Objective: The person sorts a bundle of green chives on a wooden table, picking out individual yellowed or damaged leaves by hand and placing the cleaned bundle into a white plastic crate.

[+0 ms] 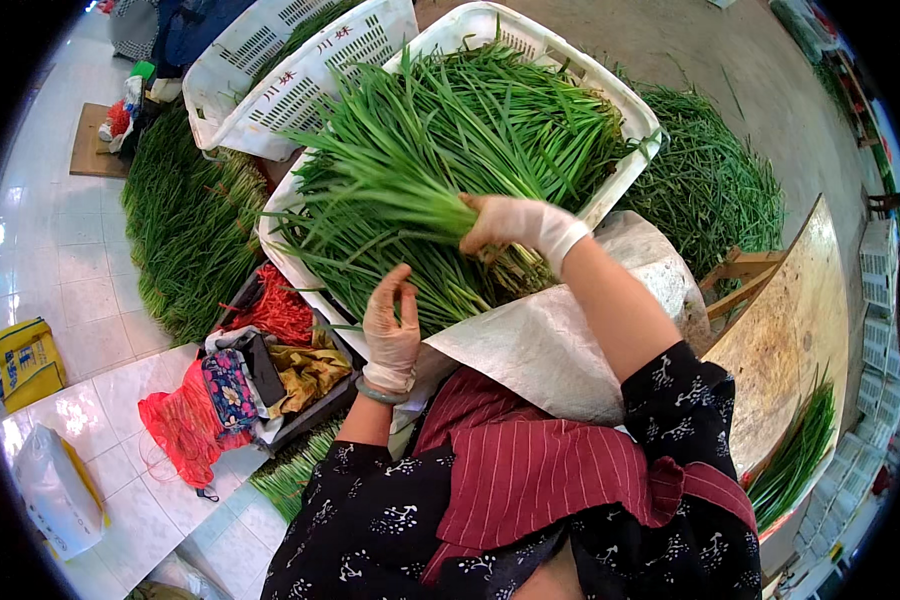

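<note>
In front of me a white plastic crate (642, 112) is heaped with long green garlic chives (540, 120). My right hand (520, 228), in a thin pale glove, is closed round the stem end of a bunch of garlic chives (395, 180). The leaves of that bunch fan out to the far left over the heap and look slightly blurred. My left hand (391, 325), gloved too, is raised by the crate's near left edge. Its fingers are apart and slightly curled, with nothing in them.
A pale sheet (555, 335) covers my lap. On the left stands a dark box (315, 405) with red ties (275, 303) and cloths. Piles of greens (185, 215) flank the crate; another white crate (300, 75) leans behind. At right is a wooden board (790, 335) bearing chives (798, 455).
</note>
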